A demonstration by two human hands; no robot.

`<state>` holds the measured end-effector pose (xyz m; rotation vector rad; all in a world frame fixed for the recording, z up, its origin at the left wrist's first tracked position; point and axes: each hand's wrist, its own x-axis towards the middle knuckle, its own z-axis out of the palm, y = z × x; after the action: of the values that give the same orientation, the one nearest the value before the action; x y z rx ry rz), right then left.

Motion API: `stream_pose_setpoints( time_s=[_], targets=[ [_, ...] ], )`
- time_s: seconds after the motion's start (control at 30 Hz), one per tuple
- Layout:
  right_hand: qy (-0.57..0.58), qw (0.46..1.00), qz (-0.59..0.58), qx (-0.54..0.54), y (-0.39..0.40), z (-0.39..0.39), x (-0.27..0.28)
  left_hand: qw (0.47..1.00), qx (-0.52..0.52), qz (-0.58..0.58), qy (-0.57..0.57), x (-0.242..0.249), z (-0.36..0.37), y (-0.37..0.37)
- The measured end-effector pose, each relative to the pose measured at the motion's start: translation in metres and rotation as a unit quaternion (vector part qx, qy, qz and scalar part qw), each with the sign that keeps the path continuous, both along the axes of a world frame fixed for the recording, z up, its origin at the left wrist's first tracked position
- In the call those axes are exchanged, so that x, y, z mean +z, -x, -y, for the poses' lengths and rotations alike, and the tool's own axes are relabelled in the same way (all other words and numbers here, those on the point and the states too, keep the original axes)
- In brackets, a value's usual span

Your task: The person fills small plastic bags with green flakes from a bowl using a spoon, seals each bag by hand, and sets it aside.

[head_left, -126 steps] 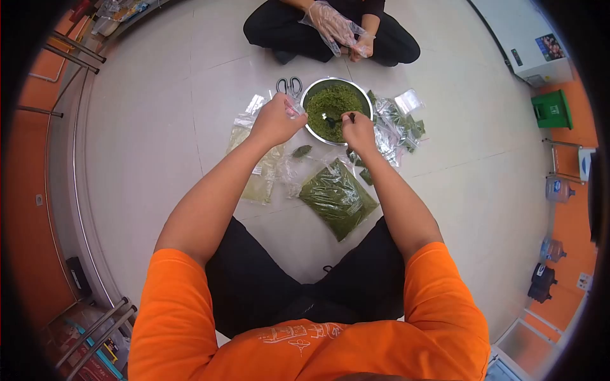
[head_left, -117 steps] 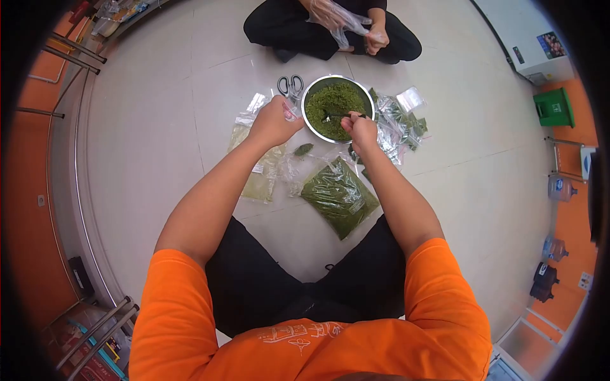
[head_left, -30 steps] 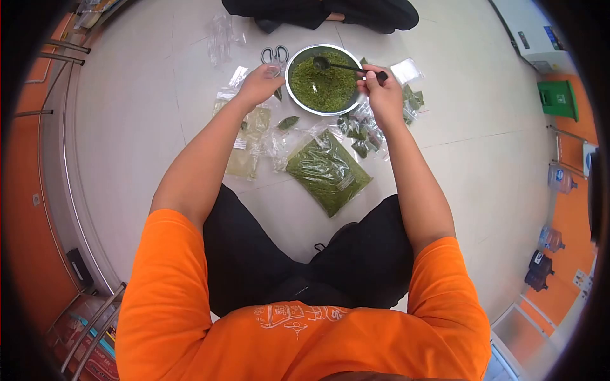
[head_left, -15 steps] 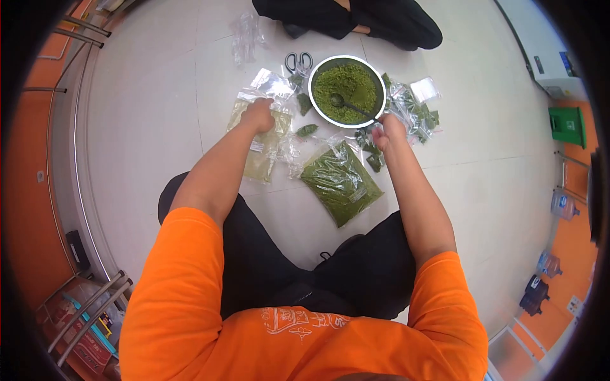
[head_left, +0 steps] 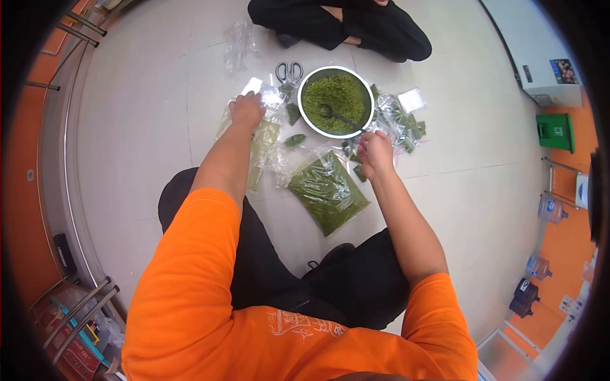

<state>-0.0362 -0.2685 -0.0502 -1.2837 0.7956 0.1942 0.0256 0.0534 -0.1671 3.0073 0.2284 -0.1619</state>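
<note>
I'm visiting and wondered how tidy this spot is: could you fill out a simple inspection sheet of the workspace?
Surface: pale tiled floor, with things spread on it.
Job's things: bowl of crumbly green stuff; black spoon resting in it, handle over the rim; large green-filled bag lying flat.
Clutter: scissors, loose leaves, clear packets, crumpled plastic.
Grips: left grip over pale bags; right grip close by the spoon's handle; whether either holds anything is unclear.
Cables: nothing seen.
Surroundings: another person's crossed legs opposite; green bin and water bottles off to the right.
</note>
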Motion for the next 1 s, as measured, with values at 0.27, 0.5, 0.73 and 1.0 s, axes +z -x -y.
stream_pose_setpoints(
  time_s=[0.27, 0.5, 0.73, 1.0],
  targets=[
    [-0.027, 1.000, -0.002, -0.008, -0.008, 0.014, 0.012, 0.999, 0.031, -0.026, -0.027, 0.002, -0.003, -0.017],
    [-0.058, 0.998, 0.021, 0.032, -0.025, -0.022, 0.019, 0.990, 0.087, -0.064, 0.090, 0.053, -0.024, -0.013],
    [-0.090, 0.947, 0.068, 0.302, -0.023, -0.075, 0.032, 0.720, 0.232, -0.131, 0.641, 0.150, -0.002, 0.021],
    [-0.204, 0.919, 0.077, 0.327, -0.015, -0.093, 0.040, 0.576, 0.300, -0.143, 0.747, 0.173, 0.047, 0.076]
  ],
)
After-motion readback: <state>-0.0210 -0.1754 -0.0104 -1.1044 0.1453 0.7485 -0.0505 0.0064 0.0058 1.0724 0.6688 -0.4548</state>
